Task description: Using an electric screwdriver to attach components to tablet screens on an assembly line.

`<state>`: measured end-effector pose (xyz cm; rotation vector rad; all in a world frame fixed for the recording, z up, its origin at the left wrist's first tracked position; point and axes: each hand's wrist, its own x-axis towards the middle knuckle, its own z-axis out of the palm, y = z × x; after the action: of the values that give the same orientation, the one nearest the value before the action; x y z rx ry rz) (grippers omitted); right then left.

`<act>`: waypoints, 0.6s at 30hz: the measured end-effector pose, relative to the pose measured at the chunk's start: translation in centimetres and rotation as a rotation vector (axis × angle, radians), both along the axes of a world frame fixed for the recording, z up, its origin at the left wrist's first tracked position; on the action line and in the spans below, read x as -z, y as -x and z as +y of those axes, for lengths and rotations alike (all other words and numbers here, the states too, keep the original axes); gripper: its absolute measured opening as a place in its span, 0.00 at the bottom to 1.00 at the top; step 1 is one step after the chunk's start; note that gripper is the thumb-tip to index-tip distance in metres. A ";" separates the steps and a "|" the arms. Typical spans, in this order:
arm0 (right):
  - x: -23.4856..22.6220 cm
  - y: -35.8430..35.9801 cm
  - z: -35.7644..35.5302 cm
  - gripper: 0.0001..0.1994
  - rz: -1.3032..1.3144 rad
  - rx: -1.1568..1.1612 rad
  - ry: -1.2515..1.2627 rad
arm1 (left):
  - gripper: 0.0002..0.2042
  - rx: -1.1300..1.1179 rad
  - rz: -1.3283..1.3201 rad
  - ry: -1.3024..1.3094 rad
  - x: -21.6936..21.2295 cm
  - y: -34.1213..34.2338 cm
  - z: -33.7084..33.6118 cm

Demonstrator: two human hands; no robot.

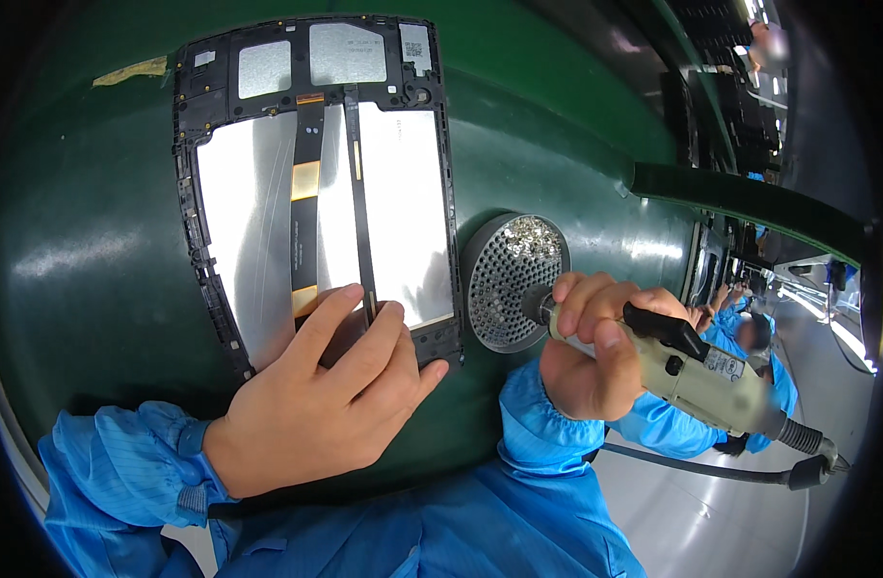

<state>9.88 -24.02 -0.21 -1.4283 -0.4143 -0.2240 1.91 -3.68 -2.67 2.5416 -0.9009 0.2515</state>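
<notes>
An opened tablet frame lies on the green work surface, its silver back panel and black-and-gold flex cables exposed. My left hand rests flat on the frame's near end, fingers spread over the lower edge and the cables. My right hand grips a beige electric screwdriver with a black lever; its tip touches a round perforated screw tray holding several small screws at its far side. The tray sits just right of the tablet frame.
A black cable trails from the screwdriver's rear. A strip of tan tape sticks to the surface at far left. To the right, other workers in blue sleeves sit along the line, with dark equipment beyond.
</notes>
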 end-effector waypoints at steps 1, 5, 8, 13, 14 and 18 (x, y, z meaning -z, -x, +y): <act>0.0 0.0 0.0 0.18 -0.007 -0.002 0.005 | 0.15 0.000 -0.001 0.001 0.0 0.0 0.0; 0.0 0.0 -0.1 0.18 -0.024 0.037 0.038 | 0.12 0.001 0.002 0.060 0.2 0.0 0.0; -1.7 0.6 0.6 0.18 -0.057 0.080 -0.035 | 0.09 0.000 0.007 0.130 0.0 0.4 0.7; -3.7 3.4 1.9 0.16 -0.008 -0.102 0.020 | 0.07 0.020 -0.019 0.239 0.6 0.5 1.1; -3.5 4.0 2.5 0.16 -0.004 -0.109 0.014 | 0.07 0.042 -0.014 0.257 0.5 0.4 1.2; -2.8 4.5 3.8 0.18 0.029 -0.286 0.018 | 0.05 0.071 -0.030 0.258 0.7 0.5 1.3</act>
<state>5.33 -20.17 2.63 -1.3706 -0.5913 0.0315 1.45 -2.35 -3.39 2.2702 -0.9051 0.3598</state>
